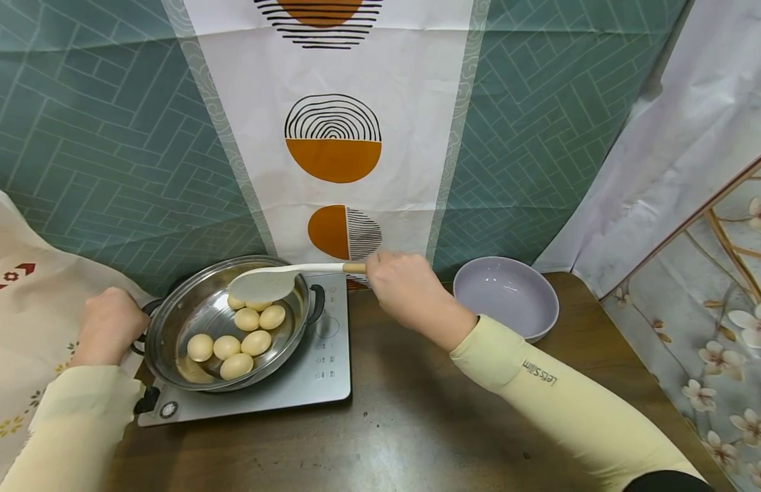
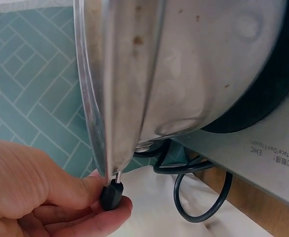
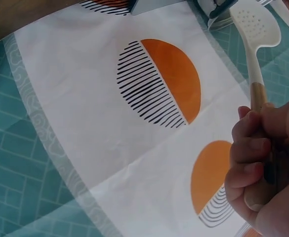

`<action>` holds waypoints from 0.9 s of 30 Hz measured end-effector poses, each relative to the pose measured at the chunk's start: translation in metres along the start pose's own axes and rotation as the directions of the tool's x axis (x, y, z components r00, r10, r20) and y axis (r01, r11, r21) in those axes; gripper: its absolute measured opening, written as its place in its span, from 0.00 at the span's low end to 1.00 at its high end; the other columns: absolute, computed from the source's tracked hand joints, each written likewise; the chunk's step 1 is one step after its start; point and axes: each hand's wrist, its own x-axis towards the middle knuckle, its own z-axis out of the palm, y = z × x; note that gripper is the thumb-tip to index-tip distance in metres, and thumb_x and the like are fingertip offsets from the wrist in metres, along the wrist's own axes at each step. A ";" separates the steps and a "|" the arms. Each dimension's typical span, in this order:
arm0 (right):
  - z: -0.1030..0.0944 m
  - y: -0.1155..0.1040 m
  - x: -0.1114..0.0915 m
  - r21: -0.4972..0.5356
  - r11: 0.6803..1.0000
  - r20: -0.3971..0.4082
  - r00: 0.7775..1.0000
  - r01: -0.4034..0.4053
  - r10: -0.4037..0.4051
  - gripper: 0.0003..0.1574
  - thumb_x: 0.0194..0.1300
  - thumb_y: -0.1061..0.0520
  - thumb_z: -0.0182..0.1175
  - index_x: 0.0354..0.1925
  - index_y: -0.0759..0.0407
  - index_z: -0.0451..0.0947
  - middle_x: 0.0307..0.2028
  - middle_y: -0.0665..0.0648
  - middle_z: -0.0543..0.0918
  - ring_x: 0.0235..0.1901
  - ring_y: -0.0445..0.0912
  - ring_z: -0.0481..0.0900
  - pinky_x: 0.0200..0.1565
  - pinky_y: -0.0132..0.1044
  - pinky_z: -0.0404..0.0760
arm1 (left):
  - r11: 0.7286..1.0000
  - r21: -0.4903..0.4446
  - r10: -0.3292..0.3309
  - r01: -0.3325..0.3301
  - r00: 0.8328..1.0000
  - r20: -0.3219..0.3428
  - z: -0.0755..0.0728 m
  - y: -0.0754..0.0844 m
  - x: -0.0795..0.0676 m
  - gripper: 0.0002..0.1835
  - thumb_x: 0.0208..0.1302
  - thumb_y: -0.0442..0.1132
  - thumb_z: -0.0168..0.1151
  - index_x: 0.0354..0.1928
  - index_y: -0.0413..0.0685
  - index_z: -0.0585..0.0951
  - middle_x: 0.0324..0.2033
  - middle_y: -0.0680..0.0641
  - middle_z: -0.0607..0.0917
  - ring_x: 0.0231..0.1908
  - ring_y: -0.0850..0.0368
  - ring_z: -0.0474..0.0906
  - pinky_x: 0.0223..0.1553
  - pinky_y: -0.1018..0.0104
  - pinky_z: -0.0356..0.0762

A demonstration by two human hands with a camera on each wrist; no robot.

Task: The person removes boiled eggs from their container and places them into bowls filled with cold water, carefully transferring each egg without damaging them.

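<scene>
On my feed: brown table (image 1: 405, 383), green-and-white patterned cloth (image 1: 78, 123) behind the pan (image 1: 203, 309). Pan sits on a cooktop (image 1: 321, 389), several pale eggs (image 1: 236, 366) inside; lilac bowl (image 1: 506, 301) right of the pan. Perforated white spoon (image 1: 288, 270) is over the pan's far-right rim, long axis sideways, head pointing left. Right hand (image 1: 405, 290) is wrapped round its grip; left hand (image 1: 112, 321) pinches the pan's left handle (image 2: 112, 195).

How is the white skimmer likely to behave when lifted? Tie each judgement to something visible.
The white skimmer seems stiff: its neck juts straight beyond the right hand. It may be light, given its thin-looking, perforated head. That broad head could twist if the grip loosens.
</scene>
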 end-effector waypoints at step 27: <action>0.001 -0.011 0.019 -0.080 0.995 0.172 0.984 0.064 -0.049 0.06 0.57 0.56 0.52 0.27 0.53 0.75 0.19 0.49 0.72 0.17 0.42 0.69 0.16 0.37 0.67 | 1.000 0.014 -0.005 0.005 1.000 0.028 -0.003 0.002 0.001 0.08 0.43 0.33 0.57 0.14 0.34 0.77 0.15 0.39 0.74 0.18 0.45 0.66 0.15 0.61 0.63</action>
